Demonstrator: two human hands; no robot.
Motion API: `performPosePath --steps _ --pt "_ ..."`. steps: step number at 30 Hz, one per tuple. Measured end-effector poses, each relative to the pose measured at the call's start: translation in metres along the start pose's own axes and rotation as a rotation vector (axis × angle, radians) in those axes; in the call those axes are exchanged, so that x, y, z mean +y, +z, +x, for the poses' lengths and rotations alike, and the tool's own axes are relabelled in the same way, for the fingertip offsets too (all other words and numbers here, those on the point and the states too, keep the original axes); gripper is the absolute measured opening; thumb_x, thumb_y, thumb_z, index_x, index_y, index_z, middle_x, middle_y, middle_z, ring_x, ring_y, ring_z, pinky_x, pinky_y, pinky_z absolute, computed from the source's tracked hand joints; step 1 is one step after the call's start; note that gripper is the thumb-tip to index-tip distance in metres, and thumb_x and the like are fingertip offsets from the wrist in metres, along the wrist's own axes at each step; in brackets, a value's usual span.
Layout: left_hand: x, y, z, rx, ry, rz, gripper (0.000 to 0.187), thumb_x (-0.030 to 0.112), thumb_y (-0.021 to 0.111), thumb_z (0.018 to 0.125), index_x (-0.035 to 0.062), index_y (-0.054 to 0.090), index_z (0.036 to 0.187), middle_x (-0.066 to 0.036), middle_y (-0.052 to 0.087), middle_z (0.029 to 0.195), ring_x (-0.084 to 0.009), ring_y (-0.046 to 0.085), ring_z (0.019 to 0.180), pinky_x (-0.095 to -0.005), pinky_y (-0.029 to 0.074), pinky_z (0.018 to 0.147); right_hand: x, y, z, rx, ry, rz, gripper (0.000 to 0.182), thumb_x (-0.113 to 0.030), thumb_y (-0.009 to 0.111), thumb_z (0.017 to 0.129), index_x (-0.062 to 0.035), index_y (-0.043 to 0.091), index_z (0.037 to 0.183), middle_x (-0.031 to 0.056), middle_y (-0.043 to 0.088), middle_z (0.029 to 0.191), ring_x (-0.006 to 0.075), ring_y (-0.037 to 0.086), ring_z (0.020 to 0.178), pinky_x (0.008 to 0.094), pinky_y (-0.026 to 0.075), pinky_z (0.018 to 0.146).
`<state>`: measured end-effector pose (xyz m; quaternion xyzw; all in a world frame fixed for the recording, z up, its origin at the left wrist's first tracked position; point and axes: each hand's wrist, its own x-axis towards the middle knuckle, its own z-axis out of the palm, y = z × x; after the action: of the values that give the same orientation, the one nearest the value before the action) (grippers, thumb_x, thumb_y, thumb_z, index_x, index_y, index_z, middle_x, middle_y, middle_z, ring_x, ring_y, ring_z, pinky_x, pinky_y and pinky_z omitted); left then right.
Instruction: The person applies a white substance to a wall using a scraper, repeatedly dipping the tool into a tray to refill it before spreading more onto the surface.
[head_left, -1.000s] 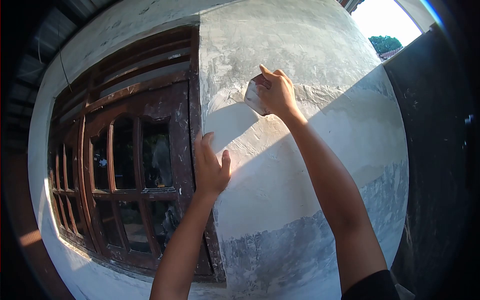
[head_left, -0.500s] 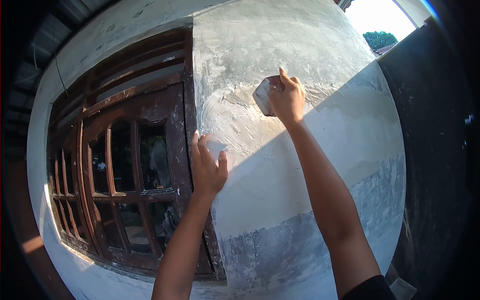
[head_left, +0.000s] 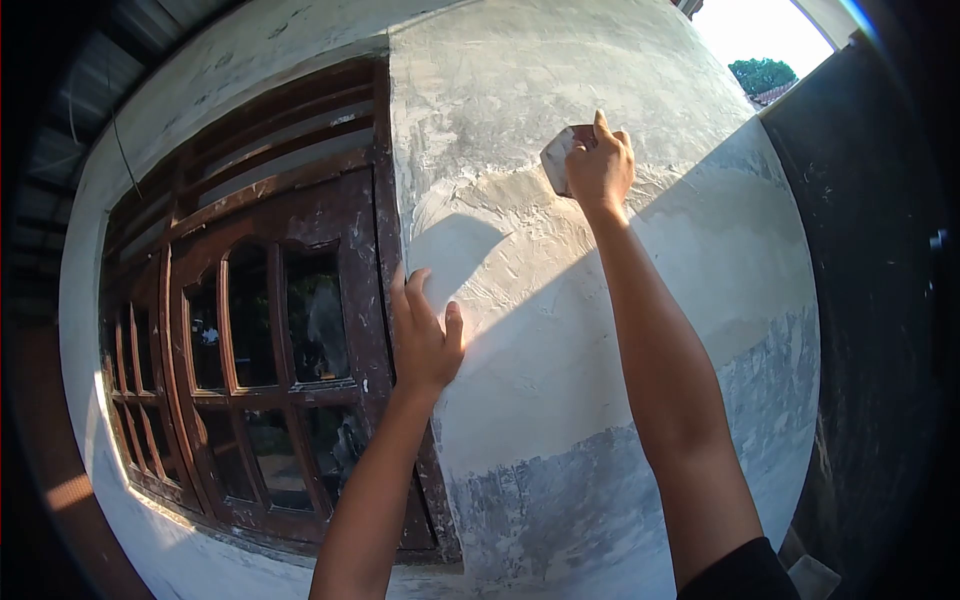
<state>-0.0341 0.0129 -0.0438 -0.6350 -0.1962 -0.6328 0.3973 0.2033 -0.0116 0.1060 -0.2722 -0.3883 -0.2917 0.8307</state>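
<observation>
My right hand [head_left: 603,172] is closed on a putty scraper [head_left: 560,160], a flat reddish-brown blade smeared with white paste. The scraper is held up against the wall [head_left: 540,370], at the top of a band of rough, wet-looking plaster [head_left: 530,245]. One finger points up along its back. Lower and to the left, my left hand [head_left: 428,340] is spread open with nothing in it. Its fingertips are at the wall's edge, right beside the brown window frame [head_left: 385,220].
A brown wooden window [head_left: 270,375] with glass panes fills the left side. Along the right runs a dark wall [head_left: 870,290]. Sunlight and shadow split the plastered wall diagonally. A thin wire [head_left: 122,150] hangs at upper left, and a pale block [head_left: 812,578] is at lower right.
My right hand has moved up and to the right with the scraper. A shadow now falls across the plaster above my left hand, which has barely moved.
</observation>
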Motion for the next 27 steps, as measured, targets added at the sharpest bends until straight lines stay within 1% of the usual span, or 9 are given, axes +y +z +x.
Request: performPosePath --steps 3,9,11,13,17,19,23,25,27 --pt "-0.002 0.003 0.0 0.01 -0.017 -0.013 0.053 0.014 0.055 0.084 -0.0018 0.033 0.129 -0.031 0.028 0.135 -0.0481 0.037 0.122 -0.0494 0.034 0.102 -0.018 0.014 -0.021 -0.254 -0.207 0.107 0.054 -0.015 0.066 0.075 -0.0119 0.057 0.128 0.012 0.059 0.099 0.0292 0.06 0.097 0.0391 0.046 0.085" --pt "-0.001 0.001 0.001 0.002 0.007 0.005 0.053 0.013 0.055 0.084 -0.0017 0.033 0.129 -0.031 0.029 0.134 -0.0479 0.037 0.121 -0.0489 0.034 0.102 -0.001 0.012 0.005 -0.024 0.098 -0.099 0.059 -0.015 0.064 0.071 -0.0121 0.056 0.129 0.0129 0.059 0.099 0.0286 0.059 0.1 0.0432 0.044 0.087" --pt "-0.002 0.003 0.0 0.018 -0.005 -0.003 0.052 0.013 0.055 0.084 -0.0018 0.033 0.129 -0.031 0.029 0.134 -0.0478 0.038 0.121 -0.0488 0.034 0.102 -0.014 0.023 -0.004 -0.089 -0.068 0.176 0.057 -0.015 0.064 0.073 -0.0122 0.056 0.129 0.0131 0.059 0.1 0.0293 0.058 0.101 0.0422 0.044 0.089" --pt "-0.001 0.004 -0.001 0.032 -0.013 -0.007 0.052 0.012 0.055 0.084 -0.0019 0.033 0.129 -0.031 0.029 0.133 -0.0476 0.038 0.12 -0.0488 0.033 0.102 -0.032 0.025 -0.027 -0.34 -0.129 0.104 0.054 -0.015 0.063 0.075 -0.0136 0.057 0.129 0.0135 0.06 0.102 0.0305 0.058 0.105 0.043 0.043 0.091" --pt "0.0 0.0 0.001 0.004 0.012 0.018 0.051 0.012 0.054 0.084 -0.0027 0.033 0.128 -0.032 0.028 0.133 -0.0485 0.037 0.12 -0.0494 0.033 0.102 -0.006 0.016 0.002 -0.059 0.066 -0.16 0.052 -0.012 0.059 0.074 -0.0164 0.06 0.126 0.0092 0.061 0.101 0.0255 0.06 0.099 0.0393 0.046 0.085" --pt "0.0 0.0 0.001 -0.006 0.005 0.012 0.051 0.012 0.054 0.084 -0.0029 0.033 0.128 -0.033 0.028 0.133 -0.0488 0.037 0.12 -0.0497 0.033 0.102 0.002 0.011 0.008 0.11 0.016 -0.121 0.052 -0.013 0.061 0.074 -0.0126 0.059 0.126 0.0103 0.062 0.098 0.0255 0.061 0.095 0.0378 0.047 0.084" --pt "0.0 0.002 0.001 0.007 0.002 0.052 0.053 0.015 0.055 0.084 -0.0028 0.033 0.129 -0.034 0.029 0.133 -0.0487 0.037 0.12 -0.0505 0.032 0.102 -0.017 0.015 -0.033 -0.294 -0.148 0.122 0.054 -0.016 0.066 0.074 -0.0153 0.058 0.128 0.0102 0.06 0.1 0.029 0.059 0.102 0.0399 0.045 0.087" --pt "0.0 0.001 0.001 -0.018 0.034 0.104 0.053 0.016 0.056 0.084 -0.0028 0.033 0.129 -0.035 0.029 0.133 -0.0489 0.037 0.12 -0.051 0.032 0.101 0.0 0.011 -0.029 -0.253 -0.074 -0.009 0.053 -0.015 0.065 0.073 -0.0165 0.06 0.126 0.0086 0.06 0.1 0.0264 0.06 0.1 0.0421 0.043 0.087" --pt "0.0 0.002 0.0 -0.016 0.011 0.115 0.054 0.017 0.057 0.084 -0.0024 0.033 0.129 -0.036 0.028 0.133 -0.05 0.037 0.12 -0.0523 0.032 0.101 0.021 -0.006 -0.009 -0.043 0.057 -0.076 0.055 -0.013 0.062 0.072 -0.015 0.06 0.126 0.0044 0.061 0.098 0.0216 0.06 0.094 0.041 0.042 0.083"
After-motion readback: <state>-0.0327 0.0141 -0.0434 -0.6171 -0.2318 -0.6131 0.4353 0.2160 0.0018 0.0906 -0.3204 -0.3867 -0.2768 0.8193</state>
